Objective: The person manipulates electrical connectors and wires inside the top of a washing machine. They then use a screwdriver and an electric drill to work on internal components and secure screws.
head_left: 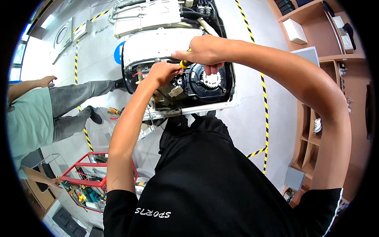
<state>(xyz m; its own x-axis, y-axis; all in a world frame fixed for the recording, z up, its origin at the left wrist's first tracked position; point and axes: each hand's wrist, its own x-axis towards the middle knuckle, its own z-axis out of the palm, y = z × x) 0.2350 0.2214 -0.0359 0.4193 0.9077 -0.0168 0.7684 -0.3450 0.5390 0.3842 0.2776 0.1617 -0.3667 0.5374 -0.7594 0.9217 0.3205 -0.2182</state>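
The right hand (205,49) is clenching a screwdriver (184,63); at its seven o'clock, the left hand (162,73) is pinching the shaft over the machine (177,67).

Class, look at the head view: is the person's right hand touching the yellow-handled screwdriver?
Touching. The head view shows the right hand closed over the top of the yellow-handled screwdriver, whose handle emerges directly beneath the fingers.

red tool tray (81,166) lower left | wooden shelves (316,51) right | seated person (35,114) left | striped floor tape (265,102)
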